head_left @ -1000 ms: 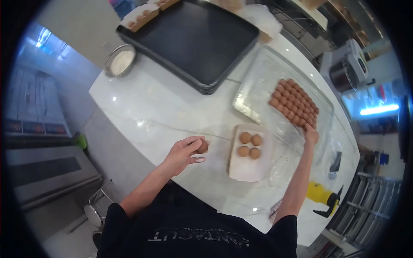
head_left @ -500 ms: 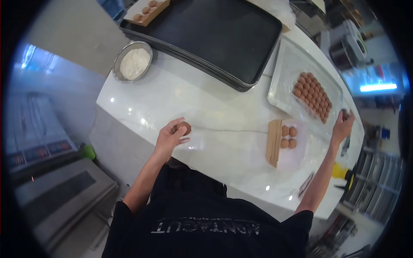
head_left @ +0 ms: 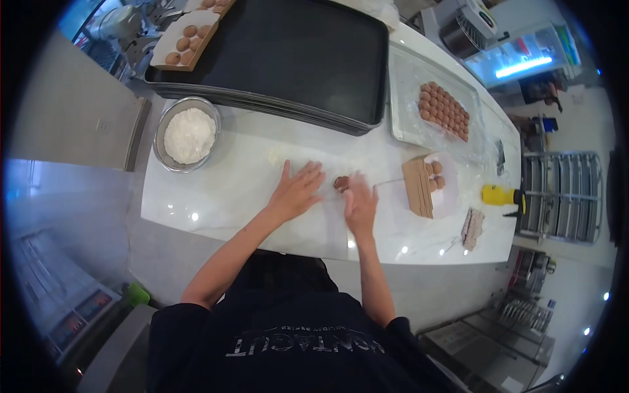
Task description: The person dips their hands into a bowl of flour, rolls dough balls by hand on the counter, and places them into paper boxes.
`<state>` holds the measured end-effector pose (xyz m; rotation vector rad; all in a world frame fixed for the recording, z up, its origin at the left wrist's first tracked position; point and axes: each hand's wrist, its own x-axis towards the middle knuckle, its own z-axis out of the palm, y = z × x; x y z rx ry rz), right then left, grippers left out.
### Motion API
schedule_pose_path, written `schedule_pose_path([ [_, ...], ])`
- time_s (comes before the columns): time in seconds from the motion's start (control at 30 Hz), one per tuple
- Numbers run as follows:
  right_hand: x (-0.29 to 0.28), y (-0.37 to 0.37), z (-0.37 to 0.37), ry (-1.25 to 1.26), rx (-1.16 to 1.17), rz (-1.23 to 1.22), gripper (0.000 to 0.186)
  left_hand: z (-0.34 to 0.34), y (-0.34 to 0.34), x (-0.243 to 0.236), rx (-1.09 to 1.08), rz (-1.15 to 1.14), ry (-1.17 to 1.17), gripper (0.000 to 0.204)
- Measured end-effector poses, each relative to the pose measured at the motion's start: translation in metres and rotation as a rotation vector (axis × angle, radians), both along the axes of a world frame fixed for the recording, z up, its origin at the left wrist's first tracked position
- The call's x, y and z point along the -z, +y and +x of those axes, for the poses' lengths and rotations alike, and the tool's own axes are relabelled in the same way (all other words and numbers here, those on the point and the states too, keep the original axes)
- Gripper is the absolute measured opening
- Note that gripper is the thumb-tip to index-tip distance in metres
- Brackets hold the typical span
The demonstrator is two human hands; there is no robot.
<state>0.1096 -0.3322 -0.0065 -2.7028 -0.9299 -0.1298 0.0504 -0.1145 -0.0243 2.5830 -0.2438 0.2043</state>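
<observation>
My left hand is spread low over the white table, palm down, with nothing visible in it. Just to its right, a small reddish-brown dough piece lies between my two hands. My right hand is beside that piece, fingers and thumb apart; its fingertips are smeared by motion, and I cannot tell whether they touch the dough. Farther right, several brown dough balls sit by a stack of brown cardboard trays. Many small brown balls stand in tight rows on a plastic-covered tray.
A metal bowl of white powder stands at the left. Stacked black baking trays fill the back, with a cardboard box of brown balls on their left corner. A yellow bottle and a patterned cloth lie at the right.
My right hand has come from the far-right tray to the middle. My left hand, which held a brown ball, is now spread and further right. The view has turned.
</observation>
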Motion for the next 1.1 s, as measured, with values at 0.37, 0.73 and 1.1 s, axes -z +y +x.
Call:
schedule_pose_path([
  [0.37, -0.025, 0.034, -0.007, 0.088, 0.162, 0.52, 0.026, -0.013, 0.009, -0.022, -0.036, -0.177, -0.086, 0.018],
  [0.73, -0.007, -0.014, -0.076, -0.074, 0.218, 0.33, 0.025, -0.108, 0.067, -0.009, -0.256, 0.025, -0.375, 0.023],
  [1.1, -0.028, -0.017, -0.071, 0.157, 0.352, 0.404, 0.031, -0.117, 0.061, -0.021, -0.382, -0.214, -0.215, 0.029],
])
